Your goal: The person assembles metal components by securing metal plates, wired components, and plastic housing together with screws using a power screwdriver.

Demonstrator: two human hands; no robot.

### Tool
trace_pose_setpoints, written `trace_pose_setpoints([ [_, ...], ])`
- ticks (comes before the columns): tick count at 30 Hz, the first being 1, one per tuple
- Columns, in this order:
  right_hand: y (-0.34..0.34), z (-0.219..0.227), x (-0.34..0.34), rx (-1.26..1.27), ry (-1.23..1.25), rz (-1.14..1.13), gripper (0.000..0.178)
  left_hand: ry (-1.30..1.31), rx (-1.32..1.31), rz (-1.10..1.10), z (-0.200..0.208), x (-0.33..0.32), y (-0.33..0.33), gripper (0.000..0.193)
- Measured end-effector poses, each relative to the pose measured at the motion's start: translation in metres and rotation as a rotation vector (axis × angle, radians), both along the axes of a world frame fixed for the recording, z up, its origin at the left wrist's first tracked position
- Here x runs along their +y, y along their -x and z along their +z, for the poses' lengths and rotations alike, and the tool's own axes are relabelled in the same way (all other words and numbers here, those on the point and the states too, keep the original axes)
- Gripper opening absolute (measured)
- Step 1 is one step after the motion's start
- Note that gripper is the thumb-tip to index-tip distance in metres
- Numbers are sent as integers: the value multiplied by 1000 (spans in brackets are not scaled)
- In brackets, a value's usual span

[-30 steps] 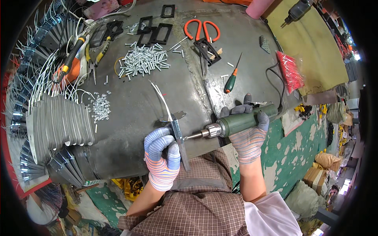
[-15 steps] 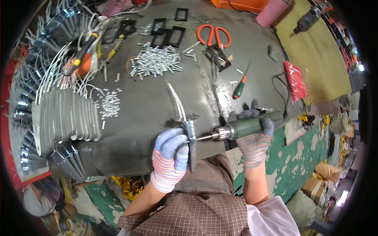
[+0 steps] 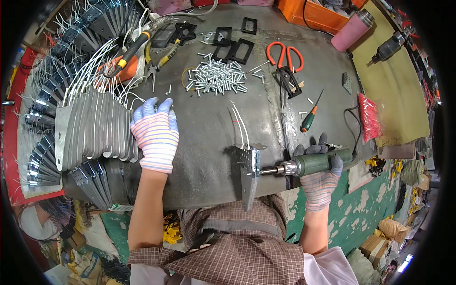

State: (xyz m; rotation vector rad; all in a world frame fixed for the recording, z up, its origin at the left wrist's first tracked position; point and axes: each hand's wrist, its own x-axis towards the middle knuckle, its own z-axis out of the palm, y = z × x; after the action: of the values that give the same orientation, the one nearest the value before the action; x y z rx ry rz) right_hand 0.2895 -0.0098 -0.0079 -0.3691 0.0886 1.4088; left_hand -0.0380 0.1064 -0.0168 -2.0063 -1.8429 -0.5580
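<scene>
A perforated metal bracket (image 3: 250,164) is lying at the bench's (image 3: 209,128) near edge, hanging over it, with white wires (image 3: 241,126) trailing away. The right hand (image 3: 319,178) is gripping a green power screwdriver (image 3: 313,163), bit against the bracket. The left hand (image 3: 154,133), open and empty, is reaching for the row of dull grey plates (image 3: 95,126); fetching the next piece seems to be the step, calling for one plate lifted clear.

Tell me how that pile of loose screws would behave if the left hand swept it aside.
The screws look small, cylindrical and loose, so they would likely scatter and roll on the smooth table. Singly light and hard for the gloved left hand to pinch.
</scene>
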Motion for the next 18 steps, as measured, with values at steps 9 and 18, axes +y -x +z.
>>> trace_pose_setpoints([
  [9,1,3,0,-50,8,18,59,144,-95,-60,2,-17,-2,12],
  [18,3,4,-1,-39,-12,-11,61,13,-213,-133,17,-40,-21,10],
])
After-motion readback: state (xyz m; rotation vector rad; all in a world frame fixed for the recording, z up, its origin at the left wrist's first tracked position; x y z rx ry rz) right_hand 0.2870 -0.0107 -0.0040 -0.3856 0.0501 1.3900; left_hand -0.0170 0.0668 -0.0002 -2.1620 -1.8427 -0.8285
